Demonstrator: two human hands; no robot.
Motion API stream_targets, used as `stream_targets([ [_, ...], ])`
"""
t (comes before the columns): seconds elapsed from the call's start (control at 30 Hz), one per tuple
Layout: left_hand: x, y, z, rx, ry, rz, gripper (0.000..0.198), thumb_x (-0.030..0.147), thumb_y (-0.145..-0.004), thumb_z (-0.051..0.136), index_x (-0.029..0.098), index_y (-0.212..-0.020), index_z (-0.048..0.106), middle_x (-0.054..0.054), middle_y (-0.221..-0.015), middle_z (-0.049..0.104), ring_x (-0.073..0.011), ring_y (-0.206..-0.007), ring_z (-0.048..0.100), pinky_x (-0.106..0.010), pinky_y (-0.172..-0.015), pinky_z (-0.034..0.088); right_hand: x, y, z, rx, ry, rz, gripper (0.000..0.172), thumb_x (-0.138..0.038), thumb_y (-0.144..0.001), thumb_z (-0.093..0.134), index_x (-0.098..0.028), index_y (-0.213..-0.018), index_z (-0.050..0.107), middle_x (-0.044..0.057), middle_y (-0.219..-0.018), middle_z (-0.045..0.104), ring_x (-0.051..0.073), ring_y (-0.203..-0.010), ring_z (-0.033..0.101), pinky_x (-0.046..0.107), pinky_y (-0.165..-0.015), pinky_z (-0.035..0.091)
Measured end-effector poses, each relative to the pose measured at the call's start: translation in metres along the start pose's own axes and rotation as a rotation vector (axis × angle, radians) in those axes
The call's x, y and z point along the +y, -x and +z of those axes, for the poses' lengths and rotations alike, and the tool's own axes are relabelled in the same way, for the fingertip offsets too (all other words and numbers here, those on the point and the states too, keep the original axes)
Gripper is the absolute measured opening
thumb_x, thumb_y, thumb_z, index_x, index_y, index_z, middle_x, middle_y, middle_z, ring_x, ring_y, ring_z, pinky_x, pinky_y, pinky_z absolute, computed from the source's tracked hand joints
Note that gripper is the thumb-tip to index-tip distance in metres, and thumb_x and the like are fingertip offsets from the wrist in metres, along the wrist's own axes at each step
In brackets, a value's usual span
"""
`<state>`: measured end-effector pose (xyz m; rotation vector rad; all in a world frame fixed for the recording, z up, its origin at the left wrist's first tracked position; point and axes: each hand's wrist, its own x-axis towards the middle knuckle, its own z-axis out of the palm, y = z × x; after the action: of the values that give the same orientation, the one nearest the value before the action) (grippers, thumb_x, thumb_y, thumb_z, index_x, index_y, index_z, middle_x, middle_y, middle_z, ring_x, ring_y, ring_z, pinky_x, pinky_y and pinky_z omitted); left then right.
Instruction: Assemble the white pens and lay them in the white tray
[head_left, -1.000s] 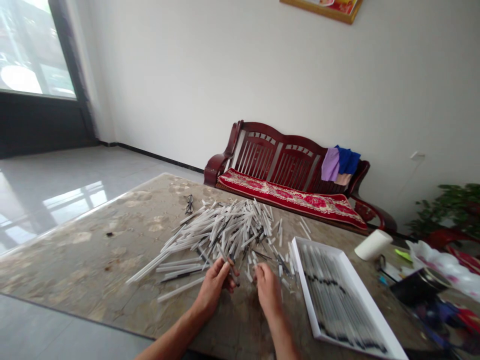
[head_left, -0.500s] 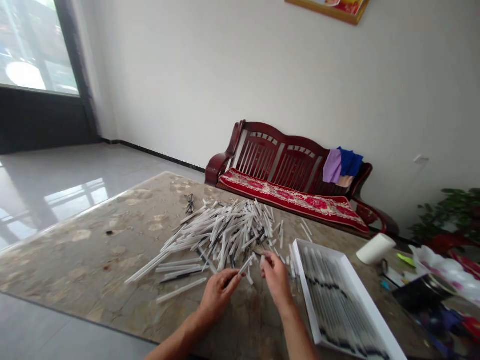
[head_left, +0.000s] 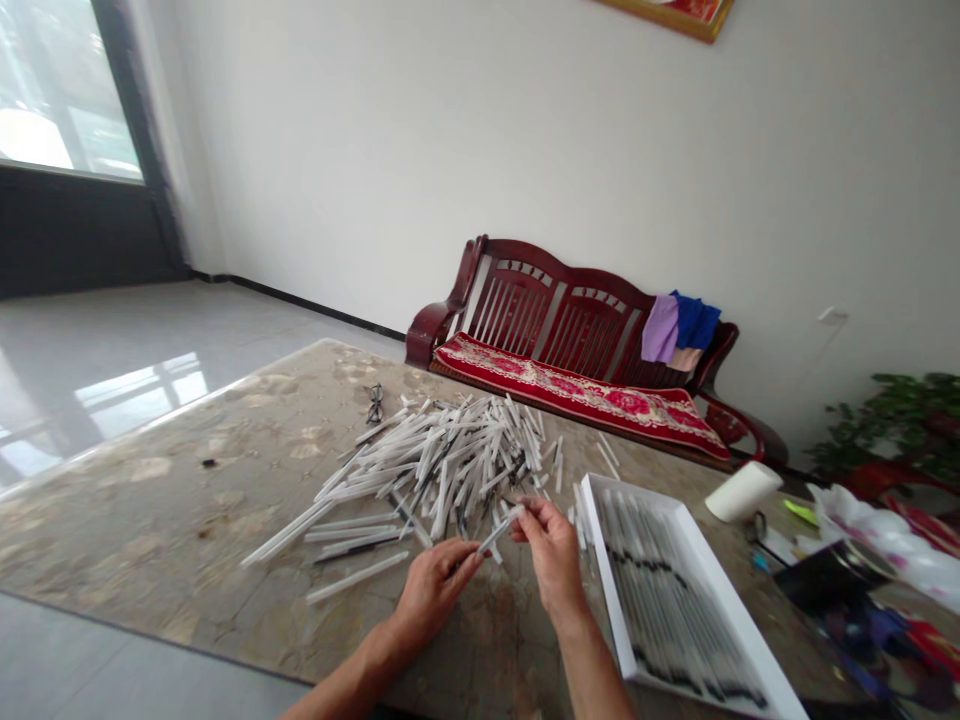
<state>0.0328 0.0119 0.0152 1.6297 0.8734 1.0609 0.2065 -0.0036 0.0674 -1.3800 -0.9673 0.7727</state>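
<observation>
Two hands meet over the near part of the desk [head_left: 187, 500], sharing one thin white pen [head_left: 500, 529]. The left hand [head_left: 439, 590] lies palm down with its fingers drawn together, pinching the lower end of the pen at its fingertips. The right hand [head_left: 551, 550] is raised a little, its thumb and first fingers pressed together on the upper end. The pen slants between them, just clear of the desk, rising from the left hand towards the right. Just beyond both hands sprawls a wide pile [head_left: 442, 460] of like white pens, crossed over one another, with some dark tips and dark parts among them; a few stray pens lie apart on the left hand's outer side. Just beside the right hand, on its outer side, a white tray [head_left: 604, 572] holds pens laid in tidy rows along its length. Past the far edge of the pile, well away from the left hand, rest folded glasses [head_left: 373, 403]. Beyond the tray, further out from the right hand, a white roll [head_left: 742, 490] lies on its side near some cluttered small items too blurred to tell. Behind the desk stands a dark wooden bench [head_left: 525, 310] with a red cushion.
</observation>
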Motion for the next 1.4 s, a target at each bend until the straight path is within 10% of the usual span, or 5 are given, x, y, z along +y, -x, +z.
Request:
stream_targets([
  [0.6, 0.000, 0.009, 0.008, -0.035, -0.519, 0.288, 0.025, 0.033, -0.091, 0.055, 0.025, -0.079, 0.075, -0.005, -0.067, 0.065, -0.0178, -0.064, 0.061, -0.023, -0.061, 0.042, -0.008, 0.020, -0.018, -0.049, 0.080, 0.199, 0.031, -0.040, -0.061, 0.076, -0.015, -0.076, 0.065, -0.001, -0.058, 0.063, 0.015, -0.051, 0.061, 0.025, -0.046, 0.051],
  [0.77, 0.002, 0.007, 0.008, -0.008, -0.433, 0.317, 0.030, 0.038, -0.094, 0.050, 0.024, -0.086, 0.075, -0.004, -0.070, 0.067, -0.0169, -0.067, 0.063, -0.022, -0.065, 0.047, 0.000, 0.036, -0.021, -0.132, -0.197, 0.186, 0.048, -0.049, -0.067, 0.080, -0.018, -0.101, 0.068, 0.001, -0.079, 0.067, 0.017, -0.072, 0.065, 0.027, -0.061, 0.053],
  [1.07, -0.003, 0.003, 0.005, -0.196, -0.259, 0.134, 0.043, 0.047, -0.095, 0.043, 0.022, -0.086, 0.076, -0.004, -0.076, 0.072, -0.0193, -0.072, 0.067, -0.025, -0.070, 0.051, 0.020, 0.057, 0.002, -0.119, -0.112, 0.173, 0.040, -0.057, -0.071, 0.073, -0.020, -0.085, 0.071, 0.001, -0.076, 0.069, 0.016, -0.067, 0.059, 0.022, -0.050, 0.038],
  [1.2, -0.005, -0.001, 0.003, -0.143, -0.163, 0.028, 0.050, 0.052, -0.094, 0.038, 0.019, -0.093, 0.077, -0.006, -0.076, 0.072, -0.0219, -0.075, 0.067, -0.029, -0.074, 0.052, 0.006, 0.025, -0.058, -0.022, 0.016, 0.093, 0.045, -0.060, -0.077, 0.063, -0.018, -0.092, 0.067, 0.005, -0.084, 0.071, 0.017, -0.067, 0.062, 0.020, -0.046, 0.038],
  [1.4, -0.017, -0.006, 0.005, -0.137, -0.163, -0.021, 0.039, 0.051, -0.086, 0.051, 0.022, -0.084, 0.077, -0.005, -0.080, 0.076, -0.0228, -0.073, 0.068, -0.029, -0.073, 0.053, -0.012, -0.056, -0.217, 0.307, 0.849, 0.121, 0.047, -0.055, -0.085, 0.046, -0.015, -0.090, 0.071, 0.007, -0.079, 0.072, 0.018, -0.066, 0.066, 0.023, -0.050, 0.042],
])
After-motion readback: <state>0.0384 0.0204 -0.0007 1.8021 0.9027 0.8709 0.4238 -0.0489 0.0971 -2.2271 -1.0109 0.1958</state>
